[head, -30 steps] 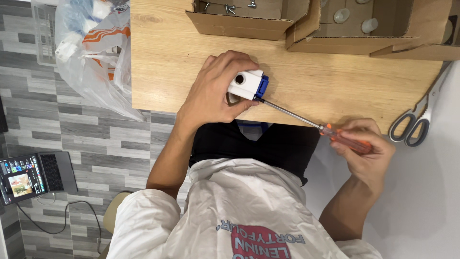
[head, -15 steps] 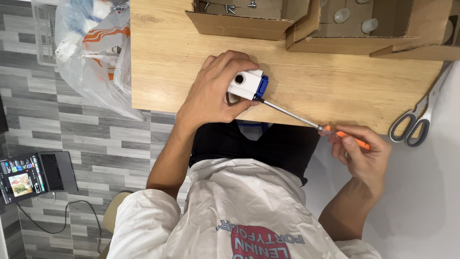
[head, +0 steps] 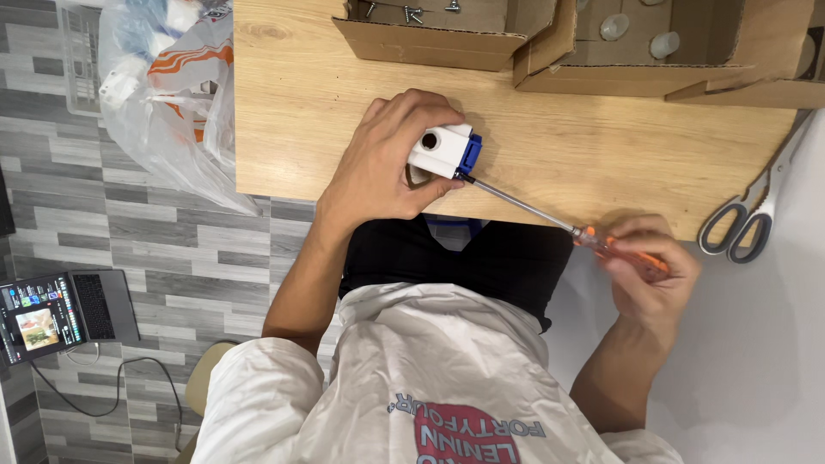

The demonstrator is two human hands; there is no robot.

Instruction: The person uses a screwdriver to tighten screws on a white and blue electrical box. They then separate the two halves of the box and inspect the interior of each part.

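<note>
Brown cardboard boxes (head: pixel 516 39), laptop screen (head: pixel 34 320)

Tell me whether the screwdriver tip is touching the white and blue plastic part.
Touching. The head view shows the screwdriver shaft ending right at the blue edge of the white and blue plastic part, with no gap between them.

Bright even indoor light, soft shadows, sharp focus, slight blur at right hand (head: pixel 649 279)

White-blue block (head: pixel 445 151) (table edge) meets orange-handled screwdriver (head: pixel 550 216).
</note>
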